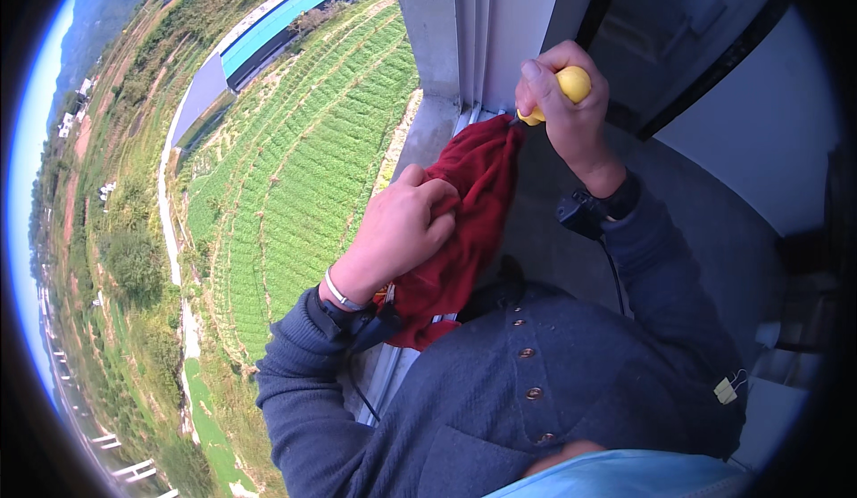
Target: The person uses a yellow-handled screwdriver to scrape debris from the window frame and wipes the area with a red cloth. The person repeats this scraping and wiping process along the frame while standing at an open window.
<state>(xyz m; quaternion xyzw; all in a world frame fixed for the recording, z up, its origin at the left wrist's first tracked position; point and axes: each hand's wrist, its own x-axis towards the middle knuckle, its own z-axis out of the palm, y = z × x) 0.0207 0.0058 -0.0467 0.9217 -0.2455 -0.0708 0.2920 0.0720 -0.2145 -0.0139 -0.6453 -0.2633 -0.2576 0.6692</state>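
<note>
My right hand [580,123] is closed around the yellow handle [574,84] of a tool that looks like a screwdriver. A short bit of its dark shaft shows below the fist, meeting the upper end of a dark red cloth [487,187]. That end of the cloth lies at the corner where the window track [466,118] meets the upright frame. Bunched cloth is pinched in the curled fingers of my left hand [402,227]. The rest drapes over the sill towards my body. Cloth and fist hide the shaft's tip.
The pale upright window frame [502,23] stands beyond the cloth. Left of the sill [438,106] the window is open onto a drop, with green crop fields [315,150] far below. A cable [614,277] hangs from the device at my right wrist.
</note>
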